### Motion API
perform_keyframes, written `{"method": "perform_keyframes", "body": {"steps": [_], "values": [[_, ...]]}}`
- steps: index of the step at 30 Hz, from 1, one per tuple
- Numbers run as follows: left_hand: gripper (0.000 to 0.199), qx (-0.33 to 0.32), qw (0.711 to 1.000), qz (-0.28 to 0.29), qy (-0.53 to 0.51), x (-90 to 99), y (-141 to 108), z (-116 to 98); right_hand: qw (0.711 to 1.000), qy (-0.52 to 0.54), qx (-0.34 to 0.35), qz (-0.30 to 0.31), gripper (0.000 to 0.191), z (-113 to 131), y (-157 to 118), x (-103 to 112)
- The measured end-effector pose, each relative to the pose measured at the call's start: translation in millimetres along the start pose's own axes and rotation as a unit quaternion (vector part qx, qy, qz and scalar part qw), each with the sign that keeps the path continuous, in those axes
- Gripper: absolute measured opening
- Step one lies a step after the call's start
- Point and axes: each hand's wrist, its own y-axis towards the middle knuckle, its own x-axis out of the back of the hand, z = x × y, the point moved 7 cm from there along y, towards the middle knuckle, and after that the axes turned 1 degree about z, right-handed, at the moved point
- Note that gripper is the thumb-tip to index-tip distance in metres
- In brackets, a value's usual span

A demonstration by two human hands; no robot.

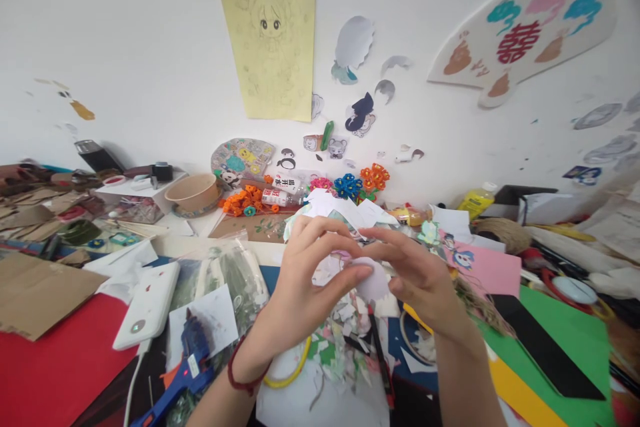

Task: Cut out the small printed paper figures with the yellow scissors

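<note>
Both hands are raised over the middle of the cluttered table. My left hand (313, 280), with a dark red bracelet at the wrist, pinches a small pale lilac paper piece (375, 280) between thumb and fingers. On the other side of that piece, my right hand (417, 273) curves its fingers toward it; the right fingertips are close to its edge, and its upper fingers are near the left fingertips. Whether the right fingers grip the paper cannot be made out. Below lie paper scraps (333, 353) on a white sheet.
A blue glue gun (193, 353) and white power bank (150, 303) lie left. A black phone (545, 343) rests on green paper (575, 333) at right. A tape roll (413, 340) sits beside the right wrist. Paper flowers (349, 187) and a bottle (280, 197) stand near the wall.
</note>
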Motion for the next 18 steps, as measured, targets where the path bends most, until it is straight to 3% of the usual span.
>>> {"method": "perform_keyframes", "body": {"steps": [4,11,18], "values": [[0.013,0.081,0.991,-0.017,-0.108,1.0,0.8,12.5,1.0,0.008,-0.022,0.006,0.049,-1.6,3.3,-0.5],[0.022,0.193,0.965,-0.027,-0.174,-3.1,-2.7,32.8,0.987,-0.127,-0.021,-0.096,0.012,0.3,2.8,9.5],[0.028,0.239,0.948,-0.013,-0.211,-11.1,-3.3,46.8,0.985,-0.142,-0.039,-0.093,0.016,4.7,4.5,4.6]]}}
